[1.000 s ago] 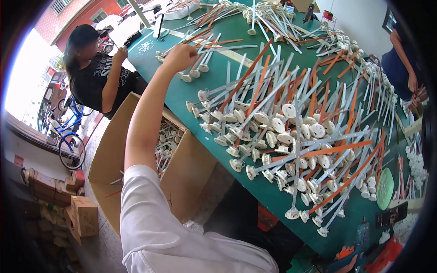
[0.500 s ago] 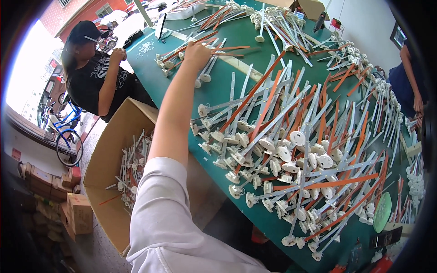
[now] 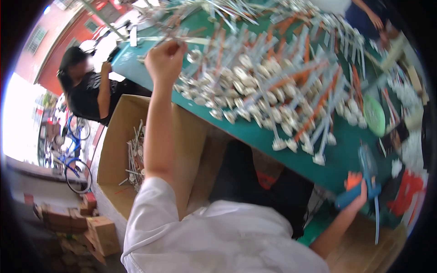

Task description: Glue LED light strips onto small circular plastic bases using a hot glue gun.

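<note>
My left hand point(image 3: 165, 61) is raised over the far left part of the green table, its fingers curled closed. Blur hides what is in them, if anything; thin strips point(image 3: 172, 28) show just behind it. At the lower right, my right hand point(image 3: 358, 200) grips a blue glue gun point(image 3: 368, 169) with an orange trigger. A pale glue stick point(image 3: 377, 220) hangs out of its back end. Between my hands a big heap of white round plastic pieces point(image 3: 236, 86) with long grey and orange strips covers the table; the round ends face me.
An open cardboard box point(image 3: 114, 150) with more strip pieces stands left of the table point(image 3: 255, 141). One person point(image 3: 86, 91) in black is at the far left; another person's arm point(image 3: 369, 16) reaches in at top right. A green oval plate point(image 3: 374, 116) lies right of the heap.
My view has swung toward the right and nearer. My left hand has drawn back from the strips at the far left. My right hand with the glue gun has come into view.
</note>
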The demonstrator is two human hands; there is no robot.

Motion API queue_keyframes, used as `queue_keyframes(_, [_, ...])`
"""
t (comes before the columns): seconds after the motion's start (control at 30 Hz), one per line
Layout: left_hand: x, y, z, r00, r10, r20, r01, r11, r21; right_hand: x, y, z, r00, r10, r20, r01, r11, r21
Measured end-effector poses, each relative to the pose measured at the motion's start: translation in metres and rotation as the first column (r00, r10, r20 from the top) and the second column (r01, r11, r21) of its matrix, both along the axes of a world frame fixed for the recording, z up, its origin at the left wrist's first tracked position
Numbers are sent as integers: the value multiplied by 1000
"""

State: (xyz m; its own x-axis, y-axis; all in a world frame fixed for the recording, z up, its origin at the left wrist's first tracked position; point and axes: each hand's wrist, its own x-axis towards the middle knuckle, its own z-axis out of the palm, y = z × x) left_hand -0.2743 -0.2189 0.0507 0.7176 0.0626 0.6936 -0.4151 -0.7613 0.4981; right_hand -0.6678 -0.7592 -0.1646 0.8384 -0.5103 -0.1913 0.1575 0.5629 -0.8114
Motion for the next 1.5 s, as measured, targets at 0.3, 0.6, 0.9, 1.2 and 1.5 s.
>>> queue_keyframes(0.3, [-227,-170,-128,734,-664,-143,563,713,-418,-2,151,47,923,313,223,-291,948,-124])
queue_keyframes(0.6, [-230,-185,-132,765,-592,-253,555,806,-208,-9,198,38,937,349,-29,-330,852,-406])
queue_keyframes(0.9, [-229,-182,-135,782,-578,-235,542,816,-202,-5,200,40,927,371,-45,-352,827,-437])
queue_keyframes(1.2, [-224,-150,-126,496,-851,-172,468,429,-773,-11,192,47,971,235,38,-230,968,-103])
queue_keyframes(1.5, [-219,-147,-132,244,-967,76,538,70,-840,-7,186,63,936,343,75,-309,906,-290])
